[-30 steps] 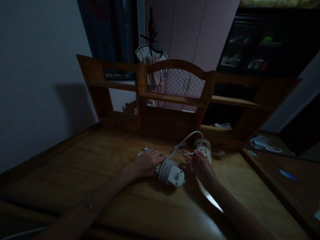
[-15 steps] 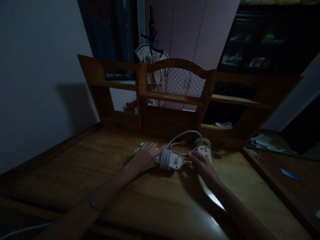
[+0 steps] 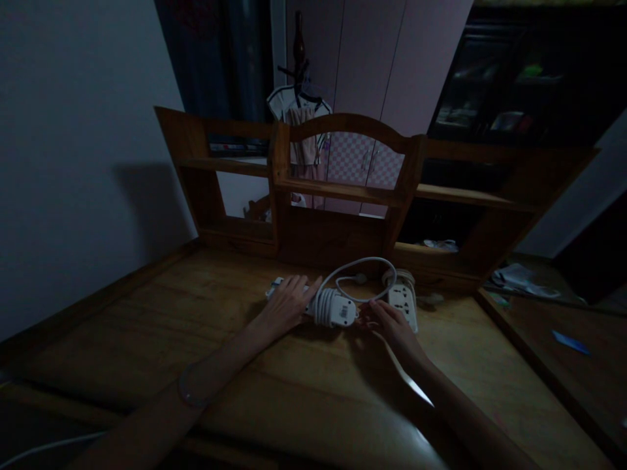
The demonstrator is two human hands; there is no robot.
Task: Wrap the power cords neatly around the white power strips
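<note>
- The left hand is clamped over the left part of a white power strip, its thumb lying near the wound turns of cord.
- That power strip is at the middle of the wooden desk, set lengthwise from left to right; whether it rests fully on the wood or is slightly raised, I cannot tell.
- Several turns of pale cord go around the strip's middle, and a printed label shows on its right end.
- The right hand is apart from the left, just beyond the strip's right end, with its fingertips at the cord; whether they pinch it, I cannot tell.
- From the turns, the cord rises in a wide loop on the far side of the strip, curving right and back left to a plug farther away.
- A second power strip, sockets facing up, lies just right of the loop, with coiled cable at its far end.
- A wooden shelf unit stands along the desk's far edge.
- A bracelet circles the left wrist.
</note>
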